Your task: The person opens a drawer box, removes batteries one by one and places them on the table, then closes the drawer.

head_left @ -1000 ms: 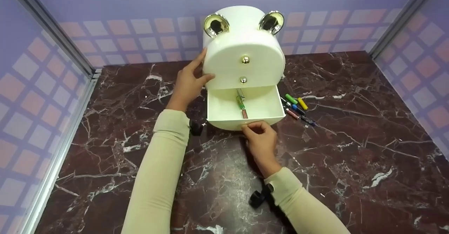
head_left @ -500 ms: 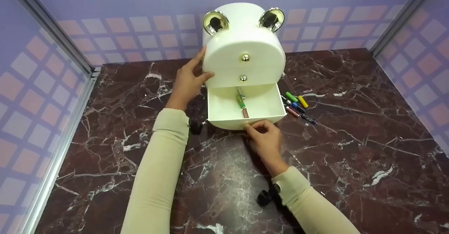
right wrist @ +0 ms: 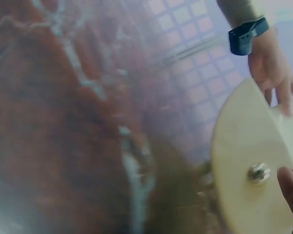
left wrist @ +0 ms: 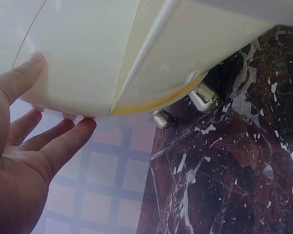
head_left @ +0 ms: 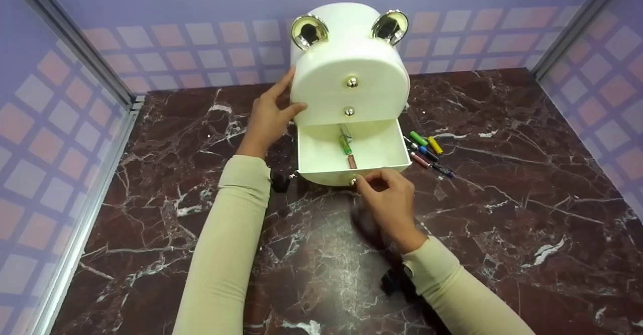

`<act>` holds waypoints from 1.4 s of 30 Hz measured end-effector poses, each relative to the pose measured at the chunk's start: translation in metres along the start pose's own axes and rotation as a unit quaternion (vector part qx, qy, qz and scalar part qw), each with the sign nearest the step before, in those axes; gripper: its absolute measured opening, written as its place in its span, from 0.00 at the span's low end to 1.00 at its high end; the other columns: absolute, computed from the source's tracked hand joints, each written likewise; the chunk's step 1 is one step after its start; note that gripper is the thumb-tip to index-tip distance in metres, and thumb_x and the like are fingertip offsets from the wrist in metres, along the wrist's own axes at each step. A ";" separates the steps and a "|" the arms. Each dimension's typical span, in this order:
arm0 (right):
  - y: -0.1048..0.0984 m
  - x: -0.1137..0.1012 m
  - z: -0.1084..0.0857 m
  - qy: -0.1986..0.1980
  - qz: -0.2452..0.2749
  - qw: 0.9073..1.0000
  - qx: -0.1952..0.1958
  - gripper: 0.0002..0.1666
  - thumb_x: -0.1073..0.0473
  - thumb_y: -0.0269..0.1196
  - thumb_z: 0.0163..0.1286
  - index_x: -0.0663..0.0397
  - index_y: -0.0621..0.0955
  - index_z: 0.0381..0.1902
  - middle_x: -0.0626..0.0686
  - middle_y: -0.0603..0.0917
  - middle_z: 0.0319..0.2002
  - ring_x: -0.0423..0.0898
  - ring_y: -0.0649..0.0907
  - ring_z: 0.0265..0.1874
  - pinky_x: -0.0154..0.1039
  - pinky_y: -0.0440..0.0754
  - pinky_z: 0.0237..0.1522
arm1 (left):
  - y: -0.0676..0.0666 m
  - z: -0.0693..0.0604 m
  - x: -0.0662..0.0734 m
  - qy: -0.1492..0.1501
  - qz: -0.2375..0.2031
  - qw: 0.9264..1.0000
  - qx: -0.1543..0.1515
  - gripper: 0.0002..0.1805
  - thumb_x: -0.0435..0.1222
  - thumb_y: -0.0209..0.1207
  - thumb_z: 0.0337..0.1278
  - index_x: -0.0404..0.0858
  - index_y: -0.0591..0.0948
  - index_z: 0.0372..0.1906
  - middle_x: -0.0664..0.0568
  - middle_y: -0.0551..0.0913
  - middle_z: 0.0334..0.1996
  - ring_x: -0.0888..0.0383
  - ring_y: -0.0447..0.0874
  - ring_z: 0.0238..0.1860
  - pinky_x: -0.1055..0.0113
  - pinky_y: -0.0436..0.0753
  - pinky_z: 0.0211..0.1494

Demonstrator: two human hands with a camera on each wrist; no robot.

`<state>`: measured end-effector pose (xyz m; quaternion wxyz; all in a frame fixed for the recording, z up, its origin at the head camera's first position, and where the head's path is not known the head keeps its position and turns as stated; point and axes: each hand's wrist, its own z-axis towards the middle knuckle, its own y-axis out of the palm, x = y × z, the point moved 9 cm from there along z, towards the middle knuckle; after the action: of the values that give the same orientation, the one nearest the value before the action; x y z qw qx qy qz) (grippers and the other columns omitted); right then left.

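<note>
A white, rounded drawer cabinet (head_left: pixel 326 89) with two gold-rimmed, ear-like discs stands by the back wall. Its bottom drawer (head_left: pixel 321 159) is pulled out. Inside lie a green cylinder (head_left: pixel 345 145), a reddish one (head_left: pixel 351 161) and a silvery one (head_left: pixel 344 130), perhaps batteries. My left hand (head_left: pixel 269 121) rests against the cabinet's left side, thumb on the front and straight fingers along the side. My right hand (head_left: pixel 389 202) is loosely bent just right of the drawer's knob (right wrist: pixel 259 173). In the right wrist view, a gap shows between thumb (right wrist: pixel 289 185) and knob.
Several small coloured cylinders, among them a green one (head_left: pixel 418 138) and a yellow one (head_left: pixel 435 145), lie on the dark marbled table (head_left: pixel 502 184) right of the drawer. Tiled walls (head_left: pixel 226 48) border the table at the back and both sides.
My right hand has moved off the drawer knob, a little to the right, and the knob now shows. The left hand stays on the cabinet, and the drawer remains pulled out.
</note>
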<state>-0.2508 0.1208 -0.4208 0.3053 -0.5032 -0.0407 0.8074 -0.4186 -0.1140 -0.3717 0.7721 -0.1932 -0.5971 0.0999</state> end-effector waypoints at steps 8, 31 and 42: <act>-0.006 -0.025 0.018 -0.041 0.021 0.999 -0.027 0.05 0.61 0.72 0.56 0.56 0.85 0.27 0.49 0.87 0.25 0.39 0.82 0.24 0.29 0.82 0.29 | 0.000 0.001 -0.002 -0.002 -0.006 1.000 -0.002 0.41 0.43 0.68 0.52 0.72 0.62 0.69 0.50 0.72 0.68 0.56 0.76 0.64 0.67 0.81 0.60; 0.021 -0.021 0.087 0.010 -0.054 0.984 -0.171 0.11 0.57 0.68 0.58 0.58 0.86 0.35 0.53 0.89 0.31 0.45 0.86 0.31 0.38 0.83 0.38 | 0.000 -0.002 0.000 0.005 -0.011 1.000 -0.002 0.42 0.44 0.67 0.51 0.70 0.62 0.69 0.50 0.73 0.66 0.58 0.77 0.63 0.70 0.80 0.61; 0.051 0.001 0.098 0.034 -0.115 0.955 -0.270 0.10 0.56 0.69 0.57 0.59 0.86 0.30 0.55 0.88 0.29 0.47 0.83 0.28 0.38 0.79 0.32 | 0.000 0.000 -0.003 -0.010 0.013 1.000 0.003 0.41 0.47 0.67 0.50 0.79 0.60 0.65 0.54 0.72 0.67 0.60 0.77 0.63 0.68 0.79 0.63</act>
<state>-0.3566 0.1041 -0.3926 0.2504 -0.5861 -0.3045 0.7078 -0.4193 -0.1151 -0.3740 0.7655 -0.1977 -0.6016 0.1141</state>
